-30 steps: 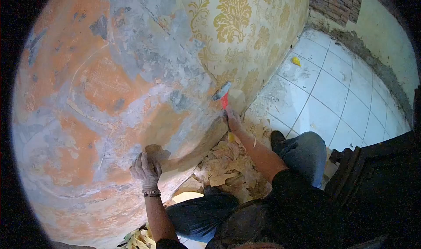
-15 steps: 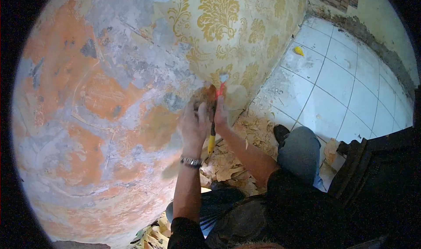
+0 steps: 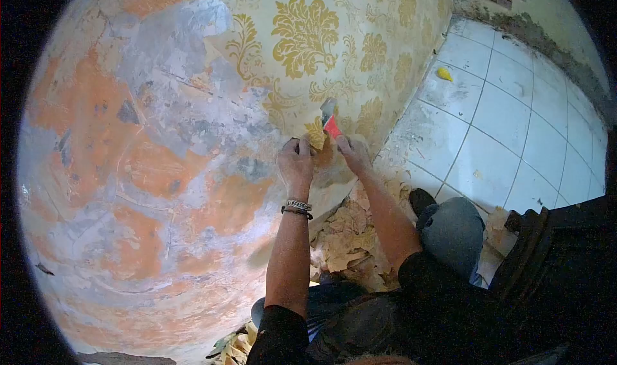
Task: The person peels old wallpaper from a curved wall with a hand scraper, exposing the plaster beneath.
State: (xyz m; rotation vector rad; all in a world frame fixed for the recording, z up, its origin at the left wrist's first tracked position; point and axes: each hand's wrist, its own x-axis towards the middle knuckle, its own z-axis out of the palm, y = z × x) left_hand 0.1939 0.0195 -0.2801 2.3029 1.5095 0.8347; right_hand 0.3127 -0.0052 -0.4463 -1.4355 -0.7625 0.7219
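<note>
My right hand is closed around a scraper with a red part near its metal blade. The blade points up against the patterned wallpaper, cream with gold motifs. Just left of it, my left hand pinches a torn piece of wallpaper that stands away from the wall. Most of the scraper's handle is hidden by my right hand. Left of both hands, the bare wall shows patchy orange and grey plaster.
Torn wallpaper scraps lie heaped on the floor below my hands. White floor tiles run along the wall at the right, with a small yellow object on them. Dark carved furniture stands at the lower right. My bent knee is beside the scraps.
My hands have moved apart, and the wallpaper piece now shows in my left fingers. The scraper's blade has shifted slightly upward. A yellow handle end seen below my hands is now out of sight.
</note>
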